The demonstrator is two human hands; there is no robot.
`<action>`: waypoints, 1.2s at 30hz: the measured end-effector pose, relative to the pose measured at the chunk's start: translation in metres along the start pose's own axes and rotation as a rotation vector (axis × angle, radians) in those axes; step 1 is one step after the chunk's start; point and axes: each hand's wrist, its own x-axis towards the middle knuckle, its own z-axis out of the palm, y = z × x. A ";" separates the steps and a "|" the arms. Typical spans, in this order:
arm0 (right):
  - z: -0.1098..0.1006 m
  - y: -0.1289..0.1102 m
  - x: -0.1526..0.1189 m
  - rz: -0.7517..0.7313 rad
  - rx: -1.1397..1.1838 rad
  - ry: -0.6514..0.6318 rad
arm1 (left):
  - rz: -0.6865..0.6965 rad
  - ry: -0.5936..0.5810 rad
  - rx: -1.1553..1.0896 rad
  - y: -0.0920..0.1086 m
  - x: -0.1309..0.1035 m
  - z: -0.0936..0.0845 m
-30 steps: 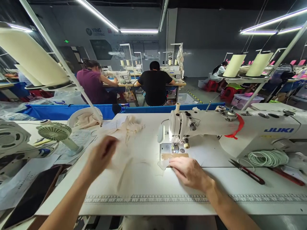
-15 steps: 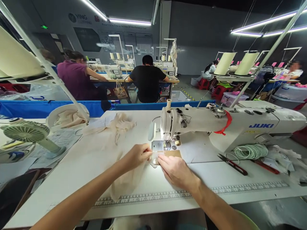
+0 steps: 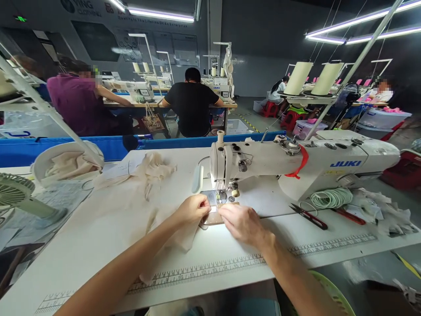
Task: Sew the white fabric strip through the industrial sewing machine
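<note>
My left hand (image 3: 194, 208) is closed in a pinch on a sheer beige fabric (image 3: 186, 235), which trails down toward the table's front edge. Opposite it, my right hand (image 3: 241, 223) has thumb and fingers pressed together; whatever is in them is too small to make out. A small pale strip (image 3: 213, 209) shows between the fingertips. Under them lies a flat brown piece (image 3: 213, 219), partly covered by my right hand. Both hands are just in front of the needle area of a white sewing machine (image 3: 259, 160), whose lamp lights the spot.
Snips (image 3: 309, 217), a coil of pale green cord (image 3: 331, 198) and fabric scraps (image 3: 383, 210) lie right. More beige fabric (image 3: 154, 169), a white bin (image 3: 44, 162) and a green fan (image 3: 19, 193) are left. A printed ruler (image 3: 204, 272) runs along the front edge. Co-workers sit beyond.
My right hand has gone from lying flat over the brown piece to a pinch. The brown piece has shifted left and toward me. The view has swung right.
</note>
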 end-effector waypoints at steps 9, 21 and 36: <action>-0.002 0.002 0.002 0.062 -0.012 -0.041 | -0.012 0.027 0.044 -0.001 0.001 0.004; 0.002 -0.004 0.004 0.014 -0.027 -0.122 | 0.011 0.049 0.209 0.008 -0.006 0.002; -0.002 -0.009 0.007 0.028 -0.026 -0.134 | 0.682 0.288 0.704 -0.016 -0.046 0.037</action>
